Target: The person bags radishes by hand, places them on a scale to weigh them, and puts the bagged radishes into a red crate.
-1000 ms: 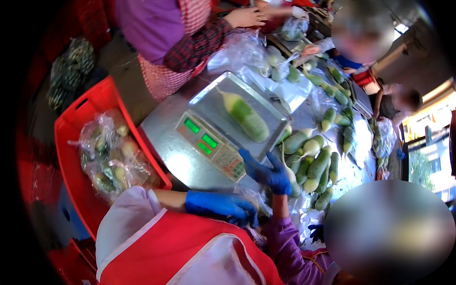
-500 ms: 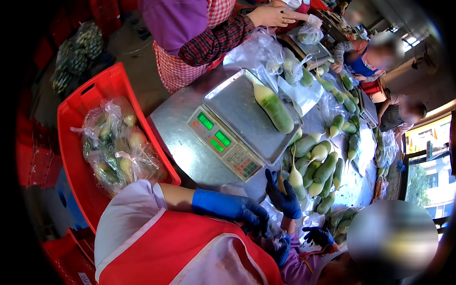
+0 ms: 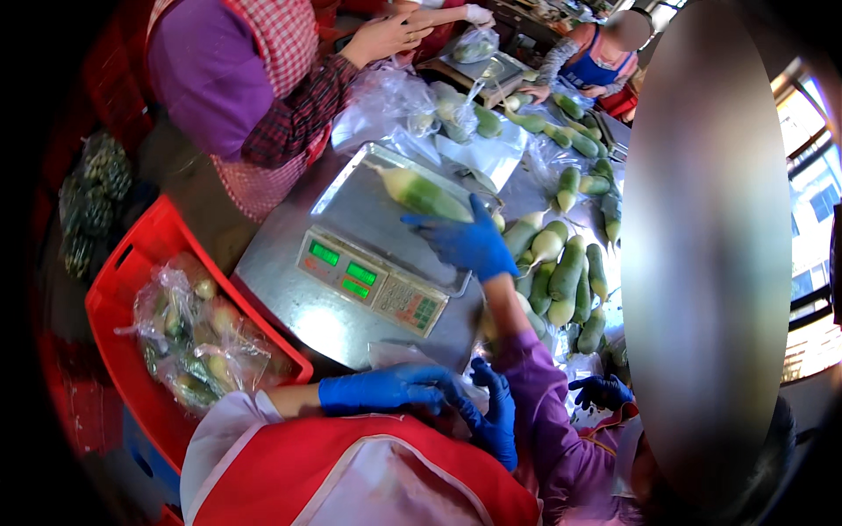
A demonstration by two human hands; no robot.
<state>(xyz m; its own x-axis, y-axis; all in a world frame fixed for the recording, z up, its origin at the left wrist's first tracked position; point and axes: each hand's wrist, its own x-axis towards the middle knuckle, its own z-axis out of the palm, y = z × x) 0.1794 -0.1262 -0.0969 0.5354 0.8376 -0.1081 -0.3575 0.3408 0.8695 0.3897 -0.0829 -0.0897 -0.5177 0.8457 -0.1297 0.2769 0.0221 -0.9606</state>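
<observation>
The blue-gloved left hand and blue-gloved right hand are near crumpled clear plastic, pinching or not I cannot tell

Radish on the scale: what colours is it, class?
The radish is creamy white toward its tapered end, green further along; best seen in head view.

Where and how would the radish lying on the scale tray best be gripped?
Probably around the thick middle of the radish, from above, fingers across its width: it lies on its side on the flat scale tray, body rounded, root end tapering thin. Coming in from the picture's left seems clearer, since a co-worker's blue-gloved hand covers its lower-right end.
</observation>
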